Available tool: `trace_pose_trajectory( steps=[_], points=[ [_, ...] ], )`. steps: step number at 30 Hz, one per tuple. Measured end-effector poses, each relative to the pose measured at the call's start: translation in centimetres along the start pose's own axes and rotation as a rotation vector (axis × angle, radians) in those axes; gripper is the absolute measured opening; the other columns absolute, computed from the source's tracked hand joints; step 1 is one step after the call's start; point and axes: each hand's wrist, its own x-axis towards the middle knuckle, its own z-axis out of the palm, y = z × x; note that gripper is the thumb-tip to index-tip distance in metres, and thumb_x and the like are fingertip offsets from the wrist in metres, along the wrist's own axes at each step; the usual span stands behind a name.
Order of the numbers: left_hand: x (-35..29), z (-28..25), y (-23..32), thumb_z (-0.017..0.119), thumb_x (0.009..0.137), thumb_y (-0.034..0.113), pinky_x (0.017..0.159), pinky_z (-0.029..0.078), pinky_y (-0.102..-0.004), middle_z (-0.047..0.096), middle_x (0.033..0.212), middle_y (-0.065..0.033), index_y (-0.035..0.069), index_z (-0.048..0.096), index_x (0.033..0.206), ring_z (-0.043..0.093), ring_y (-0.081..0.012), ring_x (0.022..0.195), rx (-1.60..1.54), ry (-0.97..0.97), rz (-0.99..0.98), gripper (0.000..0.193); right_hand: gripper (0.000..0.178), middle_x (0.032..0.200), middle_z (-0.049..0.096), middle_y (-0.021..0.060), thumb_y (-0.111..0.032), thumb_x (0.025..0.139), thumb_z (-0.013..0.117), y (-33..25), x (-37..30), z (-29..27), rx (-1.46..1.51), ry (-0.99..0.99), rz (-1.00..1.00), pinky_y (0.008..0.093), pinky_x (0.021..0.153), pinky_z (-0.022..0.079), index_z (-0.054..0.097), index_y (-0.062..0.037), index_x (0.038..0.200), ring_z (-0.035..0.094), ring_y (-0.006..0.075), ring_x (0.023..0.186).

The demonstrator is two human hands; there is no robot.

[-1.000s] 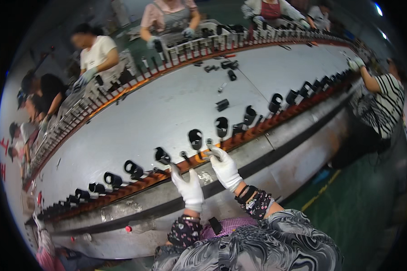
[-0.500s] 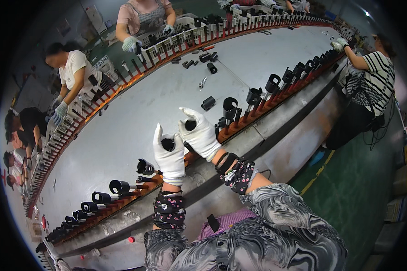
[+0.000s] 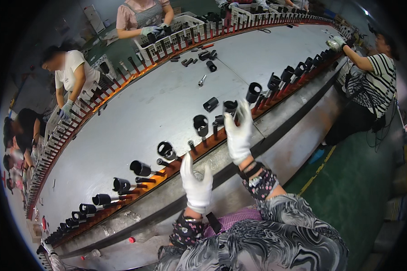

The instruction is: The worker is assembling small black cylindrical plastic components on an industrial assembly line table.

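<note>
Both my hands wear white gloves. My left hand is held above the near edge of the row, thumb and fingers apart, palm empty. Just beyond it a black cylindrical cup leans on its peg. My right hand, farther right and somewhat blurred, has thumb and fingers spread beside another black cup. Whether it touches that cup cannot be made out. Between the hands stands a black cup with a cut-out side. More black cups sit on the curved line of reddish pegs.
On the grey tabletop lie a loose black cylinder, a metal socket-like piece and several small dark parts. Across the table, co-workers stand by a far peg row and white baskets. A person in stripes works at right.
Dark round openings framed by both gloves before are no longer in my hands. My left hand has moved right and nearer; my right hand has moved right. Cups now stand uncovered where the hands were.
</note>
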Motion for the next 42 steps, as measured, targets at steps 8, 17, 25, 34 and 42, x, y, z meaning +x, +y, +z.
trace_pose_trajectory(
  steps=[8,17,25,34,42],
  points=[
    [13.3,1.5,1.6,0.073,0.091,0.002,0.086,0.052,-0.0248,0.067,0.102,-0.0025,0.003,0.051,0.147,0.061,-0.0088,0.089,-0.411,-0.005,-0.151,0.060,0.048,0.085,0.070,0.0019,-0.020,0.087,0.081,0.2,2.6,5.0,-0.146,-0.325,0.016,0.0245,0.072,0.054,0.066,-0.0076,0.130,0.063,0.0083,0.072],
    [9.0,2.2,1.7,0.069,0.093,-0.002,0.091,0.051,-0.0270,0.065,0.107,-0.0046,0.003,0.033,0.157,0.062,-0.0115,0.096,-0.584,0.444,-0.329,0.073,0.067,0.125,0.068,0.0183,-0.003,0.089,0.068,1.4,-3.1,3.1,-0.012,-0.578,0.285,0.0306,0.101,0.050,0.044,-0.0067,0.152,0.066,0.0253,0.118],
    [0.1,6.1,4.1,0.069,0.091,0.003,0.120,0.034,-0.0423,0.047,0.151,-0.0218,-0.005,0.041,0.151,0.045,-0.0312,0.142,-0.180,0.003,-0.214,0.066,0.057,0.132,0.062,0.0140,0.000,0.096,0.064,2.5,4.3,-4.9,0.104,0.070,0.152,0.0358,0.109,0.047,0.043,0.0029,0.149,0.061,0.0227,0.119],
    [14.4,9.8,8.9,0.071,0.091,0.000,0.082,0.053,-0.0236,0.068,0.099,-0.0026,0.002,0.045,0.152,0.061,-0.0075,0.087,-0.393,-0.027,-0.193,0.066,0.047,0.082,0.068,0.0007,-0.015,0.087,0.080,1.9,10.7,-2.0,-0.162,-0.254,-0.047,0.0244,0.070,0.053,0.064,-0.0065,0.131,0.061,0.0094,0.069],
    [11.7,13.1,7.3,0.068,0.093,-0.002,0.085,0.051,-0.0242,0.066,0.099,-0.0017,0.005,0.026,0.161,0.060,-0.0087,0.088,-0.390,0.435,-0.187,0.080,0.069,0.097,0.070,0.0074,-0.007,0.088,0.074,1.8,8.9,-3.5,0.038,-0.410,0.106,0.0278,0.082,0.054,0.047,-0.0092,0.151,0.066,0.0134,0.085]
  ],
)
